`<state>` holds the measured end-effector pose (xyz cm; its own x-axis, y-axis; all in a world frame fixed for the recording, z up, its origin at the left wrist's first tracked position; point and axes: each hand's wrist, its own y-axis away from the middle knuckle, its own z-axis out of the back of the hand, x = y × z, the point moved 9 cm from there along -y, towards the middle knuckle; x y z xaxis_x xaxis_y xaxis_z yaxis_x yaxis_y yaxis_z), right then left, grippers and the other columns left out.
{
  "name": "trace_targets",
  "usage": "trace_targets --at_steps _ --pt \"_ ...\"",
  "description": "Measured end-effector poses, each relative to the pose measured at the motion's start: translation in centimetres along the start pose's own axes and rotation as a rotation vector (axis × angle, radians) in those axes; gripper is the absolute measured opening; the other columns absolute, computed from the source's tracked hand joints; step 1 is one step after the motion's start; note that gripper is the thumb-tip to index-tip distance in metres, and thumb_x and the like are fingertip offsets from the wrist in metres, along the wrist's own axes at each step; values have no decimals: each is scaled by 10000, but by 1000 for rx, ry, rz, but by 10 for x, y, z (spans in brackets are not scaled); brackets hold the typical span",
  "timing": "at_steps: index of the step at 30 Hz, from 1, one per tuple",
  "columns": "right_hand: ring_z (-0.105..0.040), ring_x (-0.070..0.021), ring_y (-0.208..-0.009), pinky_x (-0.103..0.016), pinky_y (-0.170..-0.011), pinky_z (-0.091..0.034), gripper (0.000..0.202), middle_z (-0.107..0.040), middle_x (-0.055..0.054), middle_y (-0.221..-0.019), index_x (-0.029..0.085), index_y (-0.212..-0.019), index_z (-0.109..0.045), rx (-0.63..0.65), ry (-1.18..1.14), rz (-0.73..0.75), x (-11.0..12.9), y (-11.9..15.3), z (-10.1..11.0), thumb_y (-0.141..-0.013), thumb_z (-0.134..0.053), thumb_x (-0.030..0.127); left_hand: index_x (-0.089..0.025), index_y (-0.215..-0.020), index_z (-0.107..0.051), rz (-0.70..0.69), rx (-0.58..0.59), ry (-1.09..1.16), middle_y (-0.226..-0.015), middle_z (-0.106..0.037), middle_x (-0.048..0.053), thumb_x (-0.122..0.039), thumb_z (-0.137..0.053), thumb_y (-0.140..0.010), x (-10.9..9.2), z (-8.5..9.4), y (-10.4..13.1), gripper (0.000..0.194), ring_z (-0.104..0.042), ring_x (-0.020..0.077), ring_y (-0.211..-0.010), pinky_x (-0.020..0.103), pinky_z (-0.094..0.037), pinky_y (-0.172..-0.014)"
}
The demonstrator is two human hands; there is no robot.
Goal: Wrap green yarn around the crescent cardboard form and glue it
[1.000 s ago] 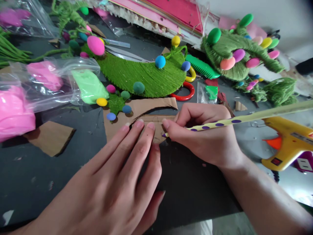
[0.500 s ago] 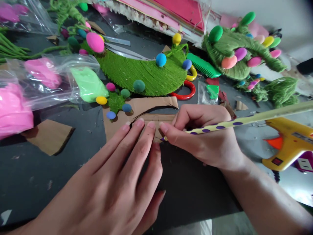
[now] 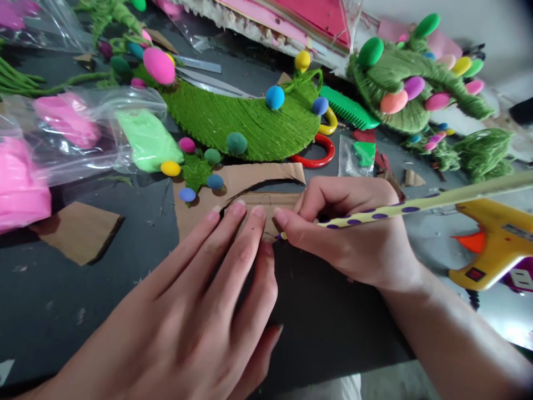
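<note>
My left hand point(image 3: 208, 289) lies flat with fingers stretched out, its fingertips pressing on a piece of brown cardboard point(image 3: 194, 214). In my right hand point(image 3: 350, 233) is a pale yellow pencil point(image 3: 375, 215) with purple dots, pinched near its tip. That purple tip touches the cardboard's lower edge, close beside my left fingers. A curved cut runs through the upper part of the cardboard, and faint lines show on it. Just beyond lies a green yarn-wrapped crescent point(image 3: 241, 125) with coloured balls. A small green star point(image 3: 197, 172) with balls on its points rests on the cardboard's upper left.
Scissors with red and yellow handles point(image 3: 320, 151) lie partly under the crescent. A yellow glue gun point(image 3: 493, 241) is at the right. Bags of pink clay point(image 3: 23, 183) and green clay point(image 3: 145, 141), a cardboard scrap point(image 3: 79, 233), and a green comb point(image 3: 347, 108) surround the work.
The view has shifted very slightly. Both hands keep their places on the cardboard, and the pencil tip stays at almost the same spot.
</note>
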<state>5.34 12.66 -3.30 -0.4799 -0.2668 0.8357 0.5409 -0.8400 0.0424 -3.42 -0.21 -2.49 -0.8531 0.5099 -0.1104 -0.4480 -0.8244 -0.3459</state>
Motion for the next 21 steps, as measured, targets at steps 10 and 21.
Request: trace_targets --at_steps 10,21 --pt "-352 -62 -438 -239 -375 -261 361 -503 44 -494 191 -553 -547 -20 -9 10 1 -2 3 -763 -829 274 -97 -1357 -573 7 -2 9 -1496 -509 178 -433 -547 -893 0 0 3 573 -445 414 -1414 583 -425 -1162" --pt "-358 -65 -449 -239 -387 -275 361 -494 42 -495 191 -536 -533 -33 16 24 2 -3 5 -758 -816 220 -39 -1363 -549 -12 1 -5 -1519 -470 228 -447 -551 -894 1 -1 1 621 -455 423 -1403 570 -401 -1183"
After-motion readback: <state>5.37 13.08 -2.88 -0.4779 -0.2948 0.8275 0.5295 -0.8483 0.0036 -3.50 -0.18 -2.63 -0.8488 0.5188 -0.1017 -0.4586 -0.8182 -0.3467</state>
